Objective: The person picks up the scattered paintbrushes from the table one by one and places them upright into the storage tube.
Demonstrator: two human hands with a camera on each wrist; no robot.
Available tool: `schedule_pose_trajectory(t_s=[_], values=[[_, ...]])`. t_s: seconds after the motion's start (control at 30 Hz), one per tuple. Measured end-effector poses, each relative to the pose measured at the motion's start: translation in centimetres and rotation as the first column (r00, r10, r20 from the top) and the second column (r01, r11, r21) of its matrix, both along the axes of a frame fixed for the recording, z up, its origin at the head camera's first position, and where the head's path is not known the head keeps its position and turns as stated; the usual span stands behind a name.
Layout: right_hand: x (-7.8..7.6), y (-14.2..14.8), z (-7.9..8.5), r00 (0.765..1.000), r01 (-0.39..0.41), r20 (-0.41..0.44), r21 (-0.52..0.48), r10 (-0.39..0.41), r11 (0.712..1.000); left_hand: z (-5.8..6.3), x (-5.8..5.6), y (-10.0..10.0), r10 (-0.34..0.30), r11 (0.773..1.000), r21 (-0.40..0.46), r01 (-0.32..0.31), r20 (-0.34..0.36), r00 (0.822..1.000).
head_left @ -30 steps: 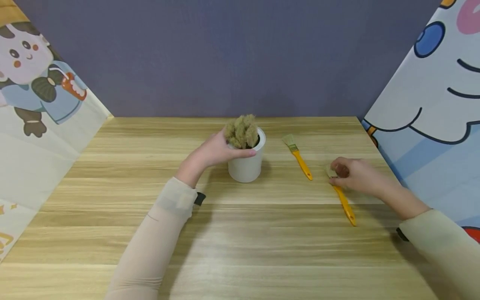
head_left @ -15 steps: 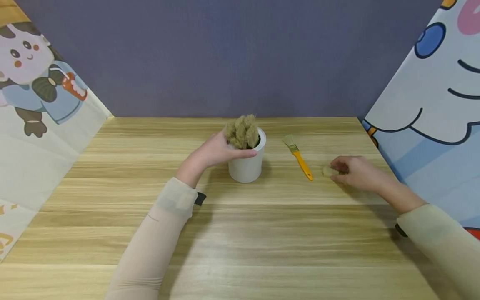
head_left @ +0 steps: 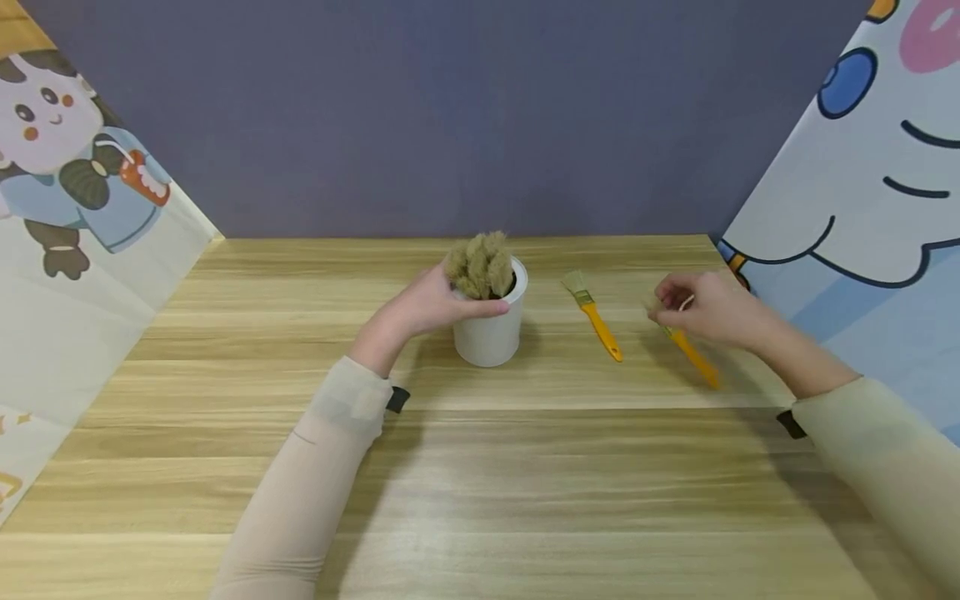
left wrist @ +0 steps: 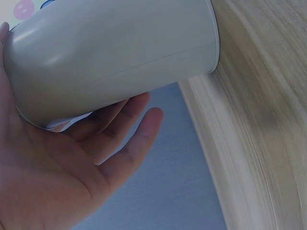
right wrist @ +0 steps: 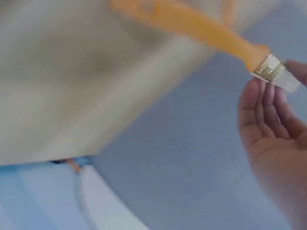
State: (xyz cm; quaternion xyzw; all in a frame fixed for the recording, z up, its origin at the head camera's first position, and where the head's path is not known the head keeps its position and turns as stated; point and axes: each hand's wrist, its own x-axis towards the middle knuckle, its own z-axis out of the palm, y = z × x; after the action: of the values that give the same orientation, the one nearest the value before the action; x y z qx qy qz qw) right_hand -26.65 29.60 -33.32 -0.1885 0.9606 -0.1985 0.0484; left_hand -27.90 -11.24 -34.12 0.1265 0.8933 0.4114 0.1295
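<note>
A white cylindrical container stands upright on the table, fuzzy tan tufts rising out of its dark opening. My left hand holds it near the rim, thumb across the front; the left wrist view shows the fingers curving behind the container. On the right, my right hand pinches a paintbrush at its bristle end. In the right wrist view this brush's orange handle points away from the fingers, above the tabletop. A second orange-handled paintbrush lies between the container and my right hand.
The wood-grain table ends at a dark purple-grey back wall. Cartoon-printed panels stand at the left and right sides.
My right hand has picked up the paintbrush by its bristle end and moved it slightly back, off the table. My left hand stays on the container.
</note>
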Motion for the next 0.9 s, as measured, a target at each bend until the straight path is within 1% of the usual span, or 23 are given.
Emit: schedule_pose_trajectory(t_s=[0.1,0.17,0.27,0.37,0.43,0.5,0.53,0.6,0.67,0.73,0.77,0.83,0.9], values=[[0.1,-1.5,3.1,0.994,0.025,-0.105,-0.099,-0.035,0.995,0.0,0.0,0.0,0.001,1.000,0.001,-0.001,-0.007,1.000],[0.0,-2.5,5.1,0.988,0.027,-0.147,-0.190,-0.056,0.981,0.1,0.1,0.0,0.007,1.000,-0.004,-0.007,-0.012,1.000],[-0.3,-4.3,8.0,0.983,0.025,-0.163,-0.334,-0.083,0.942,0.0,0.1,0.0,0.007,1.000,-0.005,-0.007,-0.007,1.000],[-0.5,-6.3,10.3,0.982,0.004,-0.170,-0.426,-0.084,0.905,0.0,0.1,0.0,0.000,1.000,-0.003,0.000,-0.011,1.000],[-0.8,-7.8,11.4,0.982,-0.022,-0.176,-0.481,-0.072,0.876,0.0,0.1,0.0,-0.008,1.000,0.003,0.008,-0.018,1.000],[-1.3,-9.2,12.2,0.982,-0.069,-0.184,-0.540,-0.038,0.839,0.0,0.1,-0.1,-0.009,1.000,0.003,0.010,-0.028,1.000],[-1.5,-9.8,12.4,0.983,-0.091,-0.183,-0.572,-0.019,0.815,0.0,0.1,-0.1,-0.010,1.000,0.004,0.010,-0.030,1.000],[-2.0,-10.8,12.6,0.983,-0.142,-0.179,-0.644,0.032,0.752,0.0,0.1,-0.1,-0.012,1.000,0.009,0.013,-0.024,1.000],[-2.5,-11.7,12.6,0.983,-0.176,-0.167,-0.701,0.081,0.691,-0.1,0.1,-0.1,-0.011,1.000,0.009,0.011,-0.015,1.000],[-2.9,-12.4,12.4,0.980,-0.195,-0.161,-0.731,0.113,0.654,-0.1,0.0,0.0,-0.016,1.000,0.017,0.016,-0.009,1.000],[-3.1,-12.8,12.3,0.979,-0.203,-0.164,-0.735,0.121,0.646,-0.1,0.0,0.0,-0.017,1.000,0.020,0.017,-0.006,1.000],[-3.5,-13.5,12.0,0.975,-0.220,-0.176,-0.720,0.133,0.658,-0.2,0.0,0.0,-0.013,1.000,0.021,0.013,-0.005,1.000],[-3.9,-14.0,11.6,0.970,-0.241,-0.194,-0.691,0.147,0.682,-0.2,0.0,0.0,-0.009,1.000,0.021,0.009,-0.005,1.000]])
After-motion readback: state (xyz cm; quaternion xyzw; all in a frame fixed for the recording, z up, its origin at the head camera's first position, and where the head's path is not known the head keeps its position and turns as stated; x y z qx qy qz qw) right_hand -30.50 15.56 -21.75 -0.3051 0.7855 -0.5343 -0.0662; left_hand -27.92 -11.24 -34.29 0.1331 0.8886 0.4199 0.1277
